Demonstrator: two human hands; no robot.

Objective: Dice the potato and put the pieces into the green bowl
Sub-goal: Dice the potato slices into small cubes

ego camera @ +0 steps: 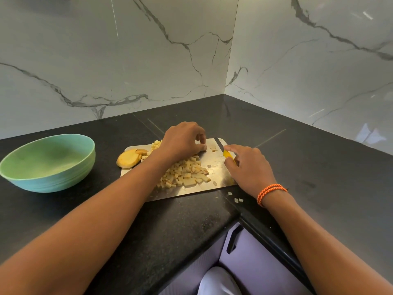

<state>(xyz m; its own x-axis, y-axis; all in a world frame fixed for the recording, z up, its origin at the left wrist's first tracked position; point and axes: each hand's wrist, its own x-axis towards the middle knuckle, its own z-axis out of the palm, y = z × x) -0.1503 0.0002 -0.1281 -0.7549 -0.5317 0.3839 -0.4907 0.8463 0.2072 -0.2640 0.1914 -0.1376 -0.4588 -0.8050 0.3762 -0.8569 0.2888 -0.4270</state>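
Your left hand [182,139] hovered over the far part of the metal cutting board [214,186], fingers [201,139] curled down as if pinching at a small piece; what they held, if anything, was too small to tell. Your right hand [247,165] gripped the yellow handle of the knife [221,144], whose dark blade ran toward the board's far right corner.

The diced potato [185,173] lay heaped in the middle of the board, partly under your left forearm. A few uncut potato slices [128,158] sat stacked at the board's left edge, overhanging the dark surface [319,171]. Several stray cubes [237,200] had landed off the board on its near right. The green bowl [47,162] stood well apart to the left, apparently with nothing in it.

The cubes looked light, firm and probably damp with starch, so they would likely slide and scatter rather than lift cleanly one at a time. Gathering them against the blade, or carrying the whole board to the bowl, would probably serve better. The slices looked stiff enough to pin flat from above while cutting.
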